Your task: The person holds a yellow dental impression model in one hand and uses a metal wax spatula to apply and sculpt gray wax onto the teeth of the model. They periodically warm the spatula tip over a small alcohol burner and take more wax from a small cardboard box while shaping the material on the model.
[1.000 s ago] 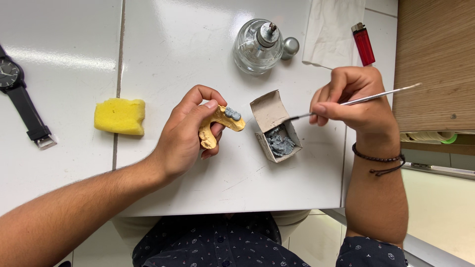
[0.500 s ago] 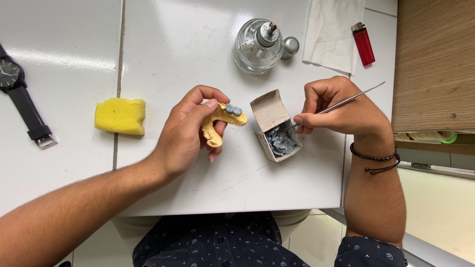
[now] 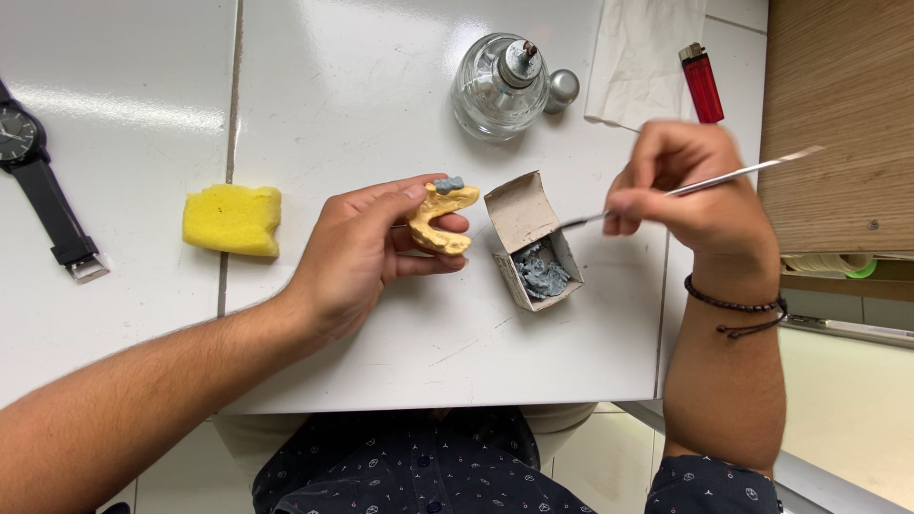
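Since half a second ago, the right hand (image 3: 690,186) has lifted toward two o'clock, drawing the thin metal tool (image 3: 705,183) it pinches away from the box (image 3: 533,243). At nine o'clock of that box, the left hand (image 3: 357,252) grips the yellow jaw model (image 3: 438,217) above the desk (image 3: 381,95). One grey wax (image 3: 545,274) lump already sits on the model; more remains in the box.

white table (image 3: 362,86) | sponge (image 3: 232,219) | watch (image 3: 38,181) | glass burner (image 3: 500,88) | lighter (image 3: 702,82) (red) | box (image 3: 533,243)
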`<action>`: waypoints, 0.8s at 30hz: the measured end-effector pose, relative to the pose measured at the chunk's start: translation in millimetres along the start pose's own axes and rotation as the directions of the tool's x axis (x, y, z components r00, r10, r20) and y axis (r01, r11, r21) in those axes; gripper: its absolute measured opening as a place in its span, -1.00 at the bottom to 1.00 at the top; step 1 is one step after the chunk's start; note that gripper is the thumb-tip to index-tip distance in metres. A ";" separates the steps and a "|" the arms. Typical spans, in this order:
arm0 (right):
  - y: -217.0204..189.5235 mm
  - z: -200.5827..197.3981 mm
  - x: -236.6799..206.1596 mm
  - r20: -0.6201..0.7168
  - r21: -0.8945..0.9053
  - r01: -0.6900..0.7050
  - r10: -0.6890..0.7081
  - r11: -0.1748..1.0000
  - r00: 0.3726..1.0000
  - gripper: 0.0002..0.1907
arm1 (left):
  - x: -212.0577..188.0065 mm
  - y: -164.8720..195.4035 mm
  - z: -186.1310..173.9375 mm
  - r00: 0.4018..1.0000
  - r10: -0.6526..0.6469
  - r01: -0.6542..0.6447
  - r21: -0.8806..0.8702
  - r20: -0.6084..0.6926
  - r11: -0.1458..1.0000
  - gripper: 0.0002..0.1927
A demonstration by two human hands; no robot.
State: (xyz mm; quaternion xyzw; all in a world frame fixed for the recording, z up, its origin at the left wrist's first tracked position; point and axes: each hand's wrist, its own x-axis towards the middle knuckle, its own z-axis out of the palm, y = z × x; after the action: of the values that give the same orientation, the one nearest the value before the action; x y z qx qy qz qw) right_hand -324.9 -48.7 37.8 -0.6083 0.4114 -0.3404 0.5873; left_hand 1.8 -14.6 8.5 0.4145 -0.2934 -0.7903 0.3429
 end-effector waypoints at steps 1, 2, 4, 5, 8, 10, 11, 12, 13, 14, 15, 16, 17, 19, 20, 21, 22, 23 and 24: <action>-2.0 2.3 -0.8 -0.057 0.114 0.089 -0.083 0.989 0.995 -0.82 | -0.9 0.1 1.1 1.000 0.017 -0.017 0.013 0.015 1.000 -0.48; -3.2 6.7 -2.2 -0.140 0.169 0.080 -0.056 0.982 0.989 -0.89 | -1.8 0.7 2.0 0.998 0.040 -0.042 0.040 0.054 0.998 -0.47; -2.8 21.3 -6.7 -0.304 0.279 0.075 0.013 0.957 0.953 -0.96 | -4.6 1.5 4.4 0.988 0.076 -0.089 0.092 0.138 0.992 -0.44; -1.4 30.3 -8.7 -0.279 0.241 0.156 -0.086 0.958 0.956 -0.96 | -6.5 1.9 5.0 0.982 0.086 -0.103 0.092 0.167 0.990 -0.43; 2.2 54.7 -12.1 -0.213 0.171 0.338 -0.300 0.925 0.930 -0.88 | -11.5 2.5 6.0 0.966 0.124 -0.148 0.088 0.229 0.985 -0.42; 0.4 66.1 -15.2 -0.214 0.151 0.360 -0.325 0.921 0.921 -0.83 | -12.1 1.0 7.3 0.957 0.157 -0.181 0.080 0.243 0.980 -0.43; -1.5 70.8 -16.5 -0.216 0.135 0.363 -0.331 0.922 0.919 -0.81 | -12.7 0.9 7.0 0.956 0.165 -0.195 0.108 0.243 0.975 -0.44; -3.6 74.4 -17.1 -0.223 0.110 0.349 -0.319 0.931 0.921 -0.81 | -13.7 0.4 6.4 0.955 0.171 -0.208 0.135 0.243 0.969 -0.44; -6.2 77.9 -18.1 -0.231 0.092 0.340 -0.312 0.936 0.922 -0.80 | -14.4 0.0 6.1 0.953 0.176 -0.220 0.164 0.246 0.962 -0.45; -8.6 81.3 -18.9 -0.239 0.074 0.330 -0.305 0.941 0.922 -0.80 | -15.2 -0.6 6.6 0.953 0.189 -0.237 0.193 0.236 0.952 -0.46; -10.9 84.6 -20.0 -0.245 0.064 0.325 -0.301 0.944 0.922 -0.79 | -16.6 -1.8 7.3 0.953 0.201 -0.252 0.222 0.226 0.942 -0.46; -12.7 87.9 -20.8 -0.263 0.046 0.324 -0.301 0.945 0.917 -0.79 | -17.7 -2.9 7.8 0.953 0.213 -0.266 0.251 0.216 0.931 -0.47; -14.1 91.1 -21.9 -0.281 0.027 0.322 -0.302 0.946 0.911 -0.78 | -18.4 -4.0 8.3 0.945 0.245 -0.296 0.247 0.217 0.923 -0.47; -15.9 96.0 -23.7 -0.318 -0.032 0.325 -0.318 0.945 0.893 -0.79 | -19.3 -5.5 8.8 0.926 0.309 -0.357 0.240 0.215 0.903 -0.49; -16.4 97.9 -24.6 -0.325 -0.064 0.325 -0.328 0.943 0.887 -0.79 | -19.2 -5.7 8.7 0.928 0.309 -0.358 0.271 0.208 0.893 -0.50; -16.9 99.3 -25.6 -0.311 -0.100 0.326 -0.340 0.940 0.887 -0.79 | -19.0 -5.6 8.3 0.929 0.309 -0.359 0.302 0.202 0.883 -0.50; -17.0 100.4 -26.3 -0.294 -0.124 0.326 -0.349 0.937 0.890 -0.78 | -18.9 -5.6 8.1 0.931 0.310 -0.360 0.332 0.195 0.872 -0.50; -17.0 101.4 -26.9 -0.276 -0.148 0.328 -0.357 0.933 0.892 -0.78 | -18.7 -5.6 8.0 0.935 0.303 -0.351 0.339 0.186 0.873 -0.50; -16.9 102.3 -27.5 -0.256 -0.161 0.330 -0.362 0.930 0.896 -0.77 | -18.4 -5.7 8.2 0.938 0.296 -0.341 0.346 0.178 0.874 -0.50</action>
State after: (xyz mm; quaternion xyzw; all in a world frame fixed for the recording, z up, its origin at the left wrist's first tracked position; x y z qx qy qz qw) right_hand -243.2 20.0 48.5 -0.6496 0.3946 -0.4983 0.4171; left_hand 0.8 4.7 16.6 0.3696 -0.5220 -0.6762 0.3655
